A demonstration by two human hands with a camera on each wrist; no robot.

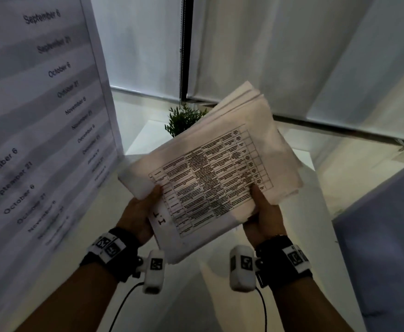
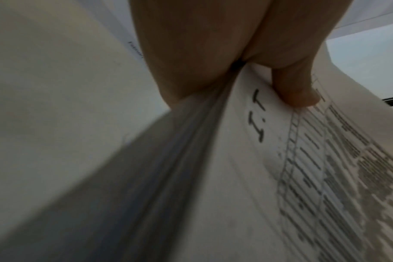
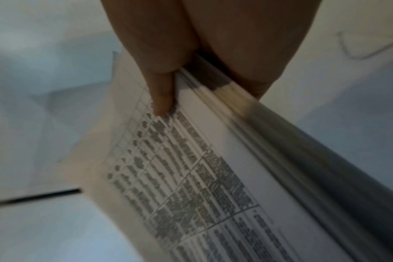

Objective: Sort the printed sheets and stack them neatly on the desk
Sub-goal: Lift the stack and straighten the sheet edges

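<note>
A thick stack of printed sheets hangs in the air above the white desk, its top sheet showing a table of text and a handwritten mark. My left hand grips the stack's near left edge, thumb on top, with the sheets' edges running past the palm. My right hand grips the near right corner, thumb pressed on the printed table. The far edges of the sheets are fanned and uneven.
A large printed sheet with a list of dates stands upright at the left. A small green plant sits behind the stack. Window blinds fill the back. A pale blue-grey sheet or panel lies at the right.
</note>
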